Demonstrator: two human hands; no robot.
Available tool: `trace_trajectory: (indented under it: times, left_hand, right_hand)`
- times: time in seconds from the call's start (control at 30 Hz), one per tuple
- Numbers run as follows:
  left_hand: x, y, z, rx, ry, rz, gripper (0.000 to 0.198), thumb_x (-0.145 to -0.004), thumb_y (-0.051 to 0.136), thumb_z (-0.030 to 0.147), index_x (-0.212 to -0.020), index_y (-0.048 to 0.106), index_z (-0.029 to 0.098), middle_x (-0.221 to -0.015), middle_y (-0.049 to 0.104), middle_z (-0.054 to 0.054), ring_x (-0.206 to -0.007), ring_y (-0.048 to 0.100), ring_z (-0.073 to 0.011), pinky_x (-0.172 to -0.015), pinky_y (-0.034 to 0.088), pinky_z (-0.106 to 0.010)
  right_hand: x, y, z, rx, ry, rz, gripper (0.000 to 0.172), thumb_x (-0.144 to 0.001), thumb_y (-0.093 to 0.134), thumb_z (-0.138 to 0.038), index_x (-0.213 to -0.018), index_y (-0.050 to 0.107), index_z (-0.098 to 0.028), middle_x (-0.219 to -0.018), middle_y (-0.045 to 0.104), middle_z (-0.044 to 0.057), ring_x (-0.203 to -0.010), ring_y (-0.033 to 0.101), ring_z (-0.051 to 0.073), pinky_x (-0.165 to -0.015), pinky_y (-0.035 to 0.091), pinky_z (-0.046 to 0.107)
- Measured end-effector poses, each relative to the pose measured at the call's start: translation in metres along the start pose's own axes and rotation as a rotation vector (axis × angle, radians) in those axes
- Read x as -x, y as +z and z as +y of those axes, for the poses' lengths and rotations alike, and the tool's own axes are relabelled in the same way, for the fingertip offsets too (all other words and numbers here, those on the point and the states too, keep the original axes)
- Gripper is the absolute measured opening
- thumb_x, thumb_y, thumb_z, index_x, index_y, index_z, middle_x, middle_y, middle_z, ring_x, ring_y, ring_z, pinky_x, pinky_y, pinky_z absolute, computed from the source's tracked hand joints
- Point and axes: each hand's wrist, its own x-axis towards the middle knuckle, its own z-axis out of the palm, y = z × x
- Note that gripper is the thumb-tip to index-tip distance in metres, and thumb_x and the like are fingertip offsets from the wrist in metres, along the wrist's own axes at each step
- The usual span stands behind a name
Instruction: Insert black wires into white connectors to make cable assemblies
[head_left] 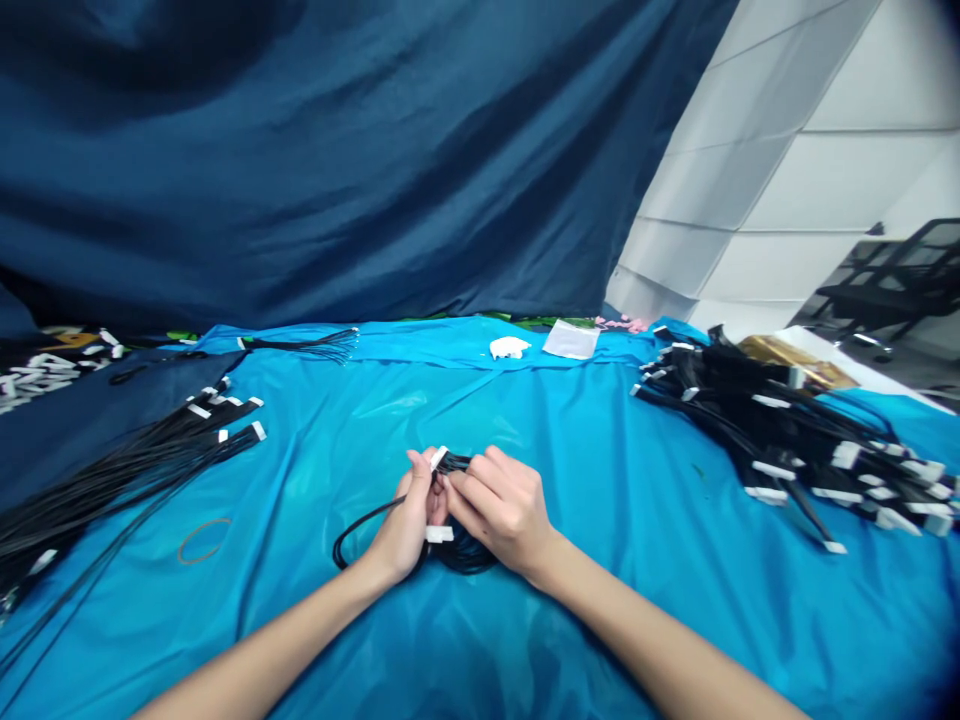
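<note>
A coiled black cable [469, 556] with white connectors is held between my two hands above the blue cloth. My left hand [409, 520] is closed around one side of the coil, its thumb up beside a white connector [438, 459]. A second white connector [439, 534] shows just below the fingers. My right hand [506, 500] has its fingers curled and pinched on the cable strands at the right of the coil. One loop sticks out to the left, past my left wrist. The fingertips partly hide where the strands meet.
Black cables with white ends [150, 460] lie in a bundle at left, near a tan rubber band [204, 541]. A larger cable pile [780, 420] is at right. Farther back are a small cable bunch [307, 345], a crumpled white piece [510, 347] and a clear plastic bag [571, 340].
</note>
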Motion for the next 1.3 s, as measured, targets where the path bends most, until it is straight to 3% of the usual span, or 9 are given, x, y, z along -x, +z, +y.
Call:
trace_trajectory:
  times: [0.3,0.77,1.1,1.3]
  left_hand:
    - [0.0026,0.0068,0.0053,0.131,-0.002,-0.023,0.045,-0.070,0.043,0.063,-0.071,0.042,0.018,-0.051,0.032,0.008,-0.041,0.026,-0.0042,-0.039,0.023,-0.016]
    - [0.0021,0.0073,0.0059,0.147,-0.043,-0.016,0.045,-0.068,0.046,0.063,-0.074,0.043,0.019,-0.049,0.033,0.009,-0.037,0.026,-0.0041,-0.037,0.022,-0.017]
    - [-0.0010,-0.0017,-0.0017,-0.167,0.059,-0.034,0.049,-0.076,0.029,0.063,-0.071,0.047,0.018,-0.042,0.032,0.007,-0.038,0.026,-0.0065,-0.037,0.020,-0.019]
    - [0.0001,-0.0013,0.0015,-0.263,0.113,-0.009,0.050,-0.074,0.031,0.064,-0.063,0.047,0.017,-0.041,0.034,0.006,-0.037,0.027,-0.0072,-0.038,0.019,-0.021]
  right_hand:
    - [-0.0007,-0.0022,0.0032,0.029,-0.124,-0.006,0.025,-0.083,0.050,-0.018,-0.058,0.053,-0.016,-0.054,0.042,0.001,-0.056,0.032,0.013,-0.051,0.022,0.029]
    - [-0.0001,-0.0012,0.0058,0.052,-0.148,-0.009,0.025,-0.084,0.048,-0.016,-0.059,0.052,-0.017,-0.055,0.041,0.000,-0.056,0.034,0.013,-0.051,0.023,0.029]
    - [0.0000,0.0005,0.0049,0.054,-0.170,-0.058,0.020,-0.084,0.048,-0.013,-0.065,0.056,-0.015,-0.057,0.044,0.001,-0.059,0.037,0.014,-0.052,0.025,0.029]
    - [0.0015,0.0033,0.0035,0.063,-0.143,-0.057,0.027,-0.086,0.044,-0.013,-0.060,0.053,-0.016,-0.056,0.042,0.001,-0.059,0.037,0.014,-0.051,0.024,0.029]
